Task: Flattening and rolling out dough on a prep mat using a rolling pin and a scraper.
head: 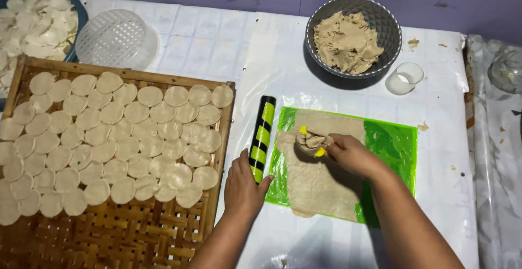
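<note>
Nearest to us are our two forearms, reaching up from the bottom edge. Our left hand (pixel 242 188) lies flat and unclenched on the white plastic table cover (pixel 283 62), its fingers touching the lower end of a black-and-yellow striped rolling pin (pixel 262 137) without wrapping it. The pin lies just left of the green sheet (pixel 394 141) and runs away from that hand toward the far side of the table.

Our right hand (pixel 350 155) is pinched around a small yellow cutter (pixel 312 142), which carries a wad of tan dough. The cutter sits against the rolled-out dough sheet (pixel 315 182), near its far left part. That sheet spreads beneath and toward us from the grasp, covering the left half of the green sheet, while bare green shows to the right of the hand.

Left of our left hand stands a woven bamboo tray (pixel 136 231), its far part filled with rows of pale round dough discs (pixel 109 138), the near part bare weave. Beyond the tray are a clear ribbed bowl (pixel 117 38) turned upside down and a blue bowl (pixel 77 8) heaped with more discs. Far beyond our right hand sits a grey bowl (pixel 380 21) holding a lump of tan dough, with a small clear cup (pixel 405 77) just to its right
</note>
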